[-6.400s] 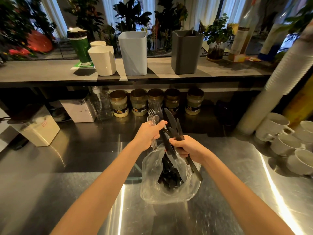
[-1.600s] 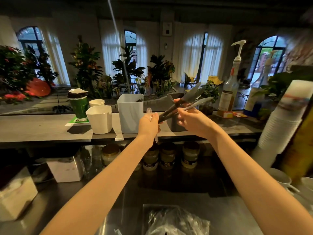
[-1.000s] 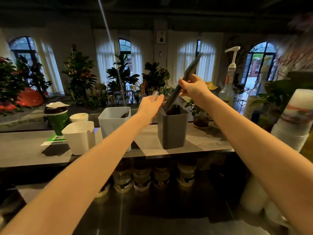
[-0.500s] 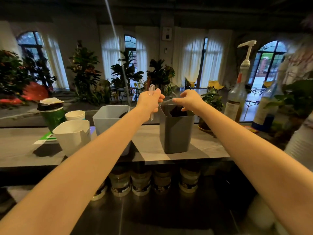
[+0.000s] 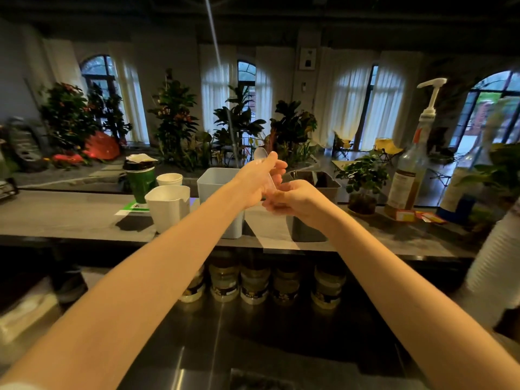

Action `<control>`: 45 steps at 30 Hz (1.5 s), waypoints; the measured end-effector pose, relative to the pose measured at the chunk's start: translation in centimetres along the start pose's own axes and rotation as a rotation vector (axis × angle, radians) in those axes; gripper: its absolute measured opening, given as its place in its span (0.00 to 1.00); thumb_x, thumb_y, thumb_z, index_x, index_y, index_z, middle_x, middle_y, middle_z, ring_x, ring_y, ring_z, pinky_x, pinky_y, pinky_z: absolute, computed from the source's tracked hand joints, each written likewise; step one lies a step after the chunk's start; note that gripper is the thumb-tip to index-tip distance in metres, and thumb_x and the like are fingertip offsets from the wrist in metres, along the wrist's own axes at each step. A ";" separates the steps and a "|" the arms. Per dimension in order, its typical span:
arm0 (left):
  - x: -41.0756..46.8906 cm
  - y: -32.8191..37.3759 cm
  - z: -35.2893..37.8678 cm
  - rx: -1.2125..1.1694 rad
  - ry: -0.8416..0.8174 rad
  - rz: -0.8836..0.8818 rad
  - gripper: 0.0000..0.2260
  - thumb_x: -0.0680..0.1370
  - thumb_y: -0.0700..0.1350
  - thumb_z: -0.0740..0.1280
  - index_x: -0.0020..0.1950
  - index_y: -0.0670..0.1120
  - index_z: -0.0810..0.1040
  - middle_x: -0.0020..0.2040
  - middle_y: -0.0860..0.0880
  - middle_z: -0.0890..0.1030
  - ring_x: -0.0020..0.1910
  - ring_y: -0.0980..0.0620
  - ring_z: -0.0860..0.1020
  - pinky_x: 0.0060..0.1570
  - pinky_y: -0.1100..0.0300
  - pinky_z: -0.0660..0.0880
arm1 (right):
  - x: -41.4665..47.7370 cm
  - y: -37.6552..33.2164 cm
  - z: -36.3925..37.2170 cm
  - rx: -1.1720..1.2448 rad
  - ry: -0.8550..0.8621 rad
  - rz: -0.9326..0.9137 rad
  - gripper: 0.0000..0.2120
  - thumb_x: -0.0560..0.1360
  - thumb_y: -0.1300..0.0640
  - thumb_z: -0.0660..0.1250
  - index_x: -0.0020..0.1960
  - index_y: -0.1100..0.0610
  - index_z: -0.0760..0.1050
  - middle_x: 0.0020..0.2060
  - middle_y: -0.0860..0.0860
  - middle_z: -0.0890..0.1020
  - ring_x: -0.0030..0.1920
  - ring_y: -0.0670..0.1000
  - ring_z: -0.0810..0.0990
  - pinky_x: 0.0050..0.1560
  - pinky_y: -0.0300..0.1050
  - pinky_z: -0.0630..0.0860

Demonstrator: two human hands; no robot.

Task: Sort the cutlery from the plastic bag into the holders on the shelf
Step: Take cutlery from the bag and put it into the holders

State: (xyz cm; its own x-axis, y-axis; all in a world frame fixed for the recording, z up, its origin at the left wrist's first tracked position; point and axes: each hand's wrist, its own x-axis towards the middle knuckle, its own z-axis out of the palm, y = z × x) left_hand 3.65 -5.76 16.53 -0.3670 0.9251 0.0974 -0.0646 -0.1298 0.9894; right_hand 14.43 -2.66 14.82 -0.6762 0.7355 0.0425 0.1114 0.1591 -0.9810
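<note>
My left hand (image 5: pixel 257 180) is raised above the shelf (image 5: pixel 62 218) and grips clear plastic spoons (image 5: pixel 261 156) with the bowls pointing up. My right hand (image 5: pixel 289 199) sits just under it, and its fingertips pinch the lower end of the clear handles. Both hands hover between the pale grey holder (image 5: pixel 215 178) and the dark grey holder (image 5: pixel 326 182), in front of their rims. A white holder (image 5: pixel 168 205) stands further left. Only a sliver of the plastic bag (image 5: pixel 257 380) shows at the bottom edge.
A green paper cup (image 5: pixel 140 181) and a small white cup (image 5: pixel 169 179) stand left of the holders. On the right are a potted plant (image 5: pixel 363 178), a pump bottle (image 5: pixel 408 175) and a stack of white cups (image 5: pixel 495 257). Jars (image 5: pixel 253 282) line the steel counter under the shelf.
My right hand put the black cutlery into the dark grey holder and has come back to the clear spoons in my left hand. The camera tilted up from the bag to the shelf.
</note>
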 end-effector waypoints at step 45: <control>7.3 -2.7 -30.2 0.685 0.235 0.082 0.11 0.75 0.47 0.71 0.54 0.43 0.81 0.48 0.50 0.79 0.50 0.52 0.76 0.49 0.59 0.72 | 17.0 -0.4 20.8 -0.845 0.246 -0.200 0.15 0.76 0.55 0.67 0.60 0.61 0.76 0.55 0.56 0.81 0.52 0.52 0.78 0.50 0.43 0.73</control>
State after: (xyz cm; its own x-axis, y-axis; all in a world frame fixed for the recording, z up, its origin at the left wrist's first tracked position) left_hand -26.85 -9.45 11.33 -0.5406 0.8107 0.2246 0.5386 0.1285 0.8327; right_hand -12.22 -3.92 11.95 -0.5767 0.7467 0.3316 0.5723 0.6588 -0.4883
